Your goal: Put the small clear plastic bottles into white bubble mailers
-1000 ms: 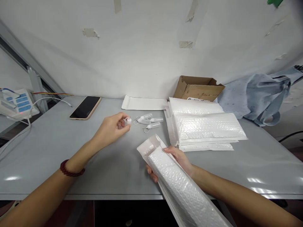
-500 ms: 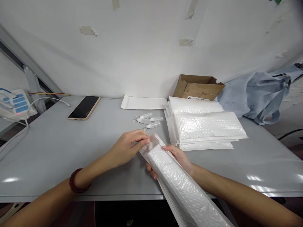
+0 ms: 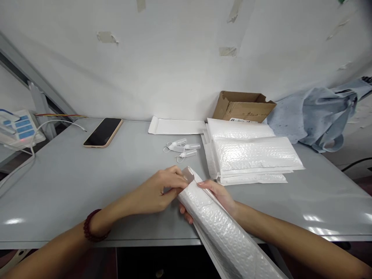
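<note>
My right hand [image 3: 216, 195] grips a long white bubble mailer [image 3: 226, 236] near its open end, the mailer slanting down toward the table's front edge. My left hand [image 3: 158, 190] is closed at the mailer's mouth, fingers pinching its flap; whether the small item it carried is still in the fingers is hidden. A few small clear bottles [image 3: 183, 149] lie on the grey table [image 3: 72, 182] just beyond both hands.
A stack of white bubble mailers [image 3: 250, 157] lies to the right, a flat white envelope [image 3: 177, 127] and an open cardboard box [image 3: 242, 106] behind. A phone [image 3: 103, 132] lies at the left, a blue cloth bag [image 3: 325, 116] at the far right, and a device with cables [image 3: 17, 130] at the left edge.
My left hand carried a small white-capped bottle from above the table to the mailer's open end and now pinches the flap there. The right hand has kept hold of the mailer.
</note>
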Demonstrator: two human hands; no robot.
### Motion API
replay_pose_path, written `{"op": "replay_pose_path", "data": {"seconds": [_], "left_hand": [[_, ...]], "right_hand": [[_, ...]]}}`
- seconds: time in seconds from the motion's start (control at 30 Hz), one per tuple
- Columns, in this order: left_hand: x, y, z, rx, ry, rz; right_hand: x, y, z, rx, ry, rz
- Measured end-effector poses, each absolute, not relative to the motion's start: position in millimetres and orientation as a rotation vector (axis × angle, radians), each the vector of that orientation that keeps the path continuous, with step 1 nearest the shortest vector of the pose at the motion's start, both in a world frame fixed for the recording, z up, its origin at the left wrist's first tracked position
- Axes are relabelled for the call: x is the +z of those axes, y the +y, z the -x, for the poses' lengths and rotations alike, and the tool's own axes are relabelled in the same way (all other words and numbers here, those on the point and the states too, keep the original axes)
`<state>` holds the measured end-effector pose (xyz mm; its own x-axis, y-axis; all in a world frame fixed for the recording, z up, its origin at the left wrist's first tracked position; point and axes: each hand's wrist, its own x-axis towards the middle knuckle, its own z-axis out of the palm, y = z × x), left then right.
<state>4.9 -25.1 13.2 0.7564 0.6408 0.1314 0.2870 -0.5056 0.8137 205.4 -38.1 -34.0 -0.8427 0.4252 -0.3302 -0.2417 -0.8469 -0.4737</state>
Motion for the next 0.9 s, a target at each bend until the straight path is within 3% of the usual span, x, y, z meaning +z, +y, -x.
{"op": "replay_pose_path", "data": {"seconds": [0.13,0.3,0.57,0.9], "left_hand": [[14.4,-20.9,2.0,0.468,0.679,-1.859],[-6.1,8.3,5.5,0.958,1.27,-2.028],[-45.2,39.3,-6.0,0.93,1.108,-2.333],[-1.7,25.5,24.9,1.226,1.225,-1.589]], "right_hand": [[-34.0,-38.6,-205.5,2.686,-0.589,0.575],[-35.3,-36.8,-205.3,2.682,-0.558,0.585],[-34.4,-36.0,-204.6,2.668,-0.599,0.579],[-34.2,-36.2,-205.3,2.651,-0.59,0.567]]}}
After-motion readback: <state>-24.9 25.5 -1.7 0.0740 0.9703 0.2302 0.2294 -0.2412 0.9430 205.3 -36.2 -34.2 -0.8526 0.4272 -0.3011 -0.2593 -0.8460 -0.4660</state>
